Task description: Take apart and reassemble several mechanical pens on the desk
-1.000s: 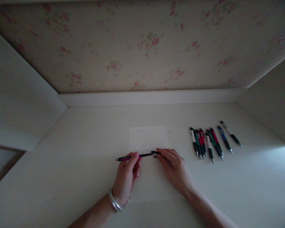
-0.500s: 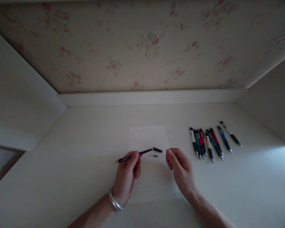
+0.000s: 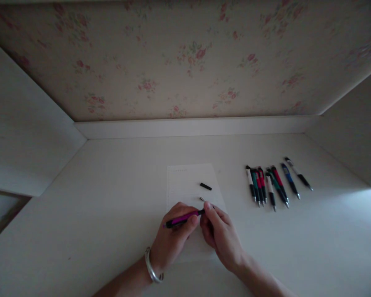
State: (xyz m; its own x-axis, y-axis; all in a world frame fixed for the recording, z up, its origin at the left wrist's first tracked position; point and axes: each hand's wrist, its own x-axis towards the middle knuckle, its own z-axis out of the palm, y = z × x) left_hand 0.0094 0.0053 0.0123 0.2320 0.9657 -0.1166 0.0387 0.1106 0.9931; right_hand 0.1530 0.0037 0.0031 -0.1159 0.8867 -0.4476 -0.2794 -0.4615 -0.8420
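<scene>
My left hand [image 3: 177, 229], with a silver bangle at the wrist, is closed round a purple and black pen [image 3: 184, 217]. The pen slants up to the right above a sheet of paper [image 3: 185, 177]. At its front end, the thumb and fingers of my right hand [image 3: 218, 227] pinch a thin dark part of it; the fingertips hide most of that end. A loose black grip sleeve [image 3: 205, 186] lies on the paper just beyond my hands. A small metal pen tip [image 3: 201, 199] rests on the sheet close to my right fingertips.
Several pens [image 3: 270, 185] in white, green, red and blue, all with black grips, lie in a loose row to the right on the white desk [image 3: 111, 177]. A wall with floral paper rises behind, and white panels close both sides.
The black sleeve has come away from the pen's front end and lies farther up the paper. My left hand has moved right and nearer, and my right hand has come in to grip the pen's front.
</scene>
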